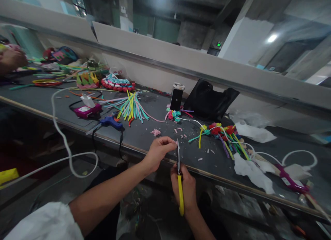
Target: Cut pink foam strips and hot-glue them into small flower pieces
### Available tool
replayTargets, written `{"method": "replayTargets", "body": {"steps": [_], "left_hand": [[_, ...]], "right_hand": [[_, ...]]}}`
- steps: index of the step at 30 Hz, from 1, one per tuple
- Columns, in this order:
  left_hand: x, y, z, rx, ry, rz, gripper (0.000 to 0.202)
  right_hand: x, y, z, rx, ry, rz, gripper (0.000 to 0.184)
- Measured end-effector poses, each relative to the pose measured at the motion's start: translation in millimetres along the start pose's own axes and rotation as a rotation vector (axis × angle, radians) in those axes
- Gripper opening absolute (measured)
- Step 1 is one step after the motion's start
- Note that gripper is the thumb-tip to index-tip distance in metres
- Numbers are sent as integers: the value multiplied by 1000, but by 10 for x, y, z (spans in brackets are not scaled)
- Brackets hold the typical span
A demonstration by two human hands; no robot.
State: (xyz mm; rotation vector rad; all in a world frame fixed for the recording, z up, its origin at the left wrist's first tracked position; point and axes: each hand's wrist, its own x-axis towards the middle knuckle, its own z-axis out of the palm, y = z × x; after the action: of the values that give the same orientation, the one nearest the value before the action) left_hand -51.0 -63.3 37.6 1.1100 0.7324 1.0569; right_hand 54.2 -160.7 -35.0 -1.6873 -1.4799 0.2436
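My right hand (184, 188) grips yellow-handled scissors (180, 185), blades pointing up at the near edge of the dark workbench (144, 133). My left hand (159, 151) pinches a tiny pink piece at the blade tips; what it is exactly is too small to tell. Small pink scraps (156, 132) lie on the bench just beyond the hands.
A blue glue gun (111, 122), a bundle of coloured pipe cleaners (131, 107), pipe-cleaner flowers (222, 131), a standing phone (176, 99), a black bag (207, 100), white tissues (252, 171) and white cables (62, 136) lie about. Another person's hand (10, 59) works at far left.
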Motion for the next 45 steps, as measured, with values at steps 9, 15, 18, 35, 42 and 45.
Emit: {"method": "replayTargets", "body": {"steps": [9, 15, 18, 35, 42, 45], "left_hand": [[18, 8, -32, 16, -18, 6, 10], [28, -12, -37, 5, -17, 1, 10], [33, -18, -36, 18, -18, -10, 12], [12, 0, -15, 4, -31, 13, 9], [18, -29, -29, -14, -41, -2, 9], [17, -32, -27, -4, -37, -8, 8]], "right_hand": [[0, -9, -20, -7, 0, -9, 23], [12, -80, -50, 86, -18, -17, 17], [16, -78, -46, 113, -39, -13, 15], [0, -31, -20, 70, -17, 10, 23], [-20, -33, 40, 106, -20, 18, 19], [-14, -30, 52, 114, -24, 12, 17]]}}
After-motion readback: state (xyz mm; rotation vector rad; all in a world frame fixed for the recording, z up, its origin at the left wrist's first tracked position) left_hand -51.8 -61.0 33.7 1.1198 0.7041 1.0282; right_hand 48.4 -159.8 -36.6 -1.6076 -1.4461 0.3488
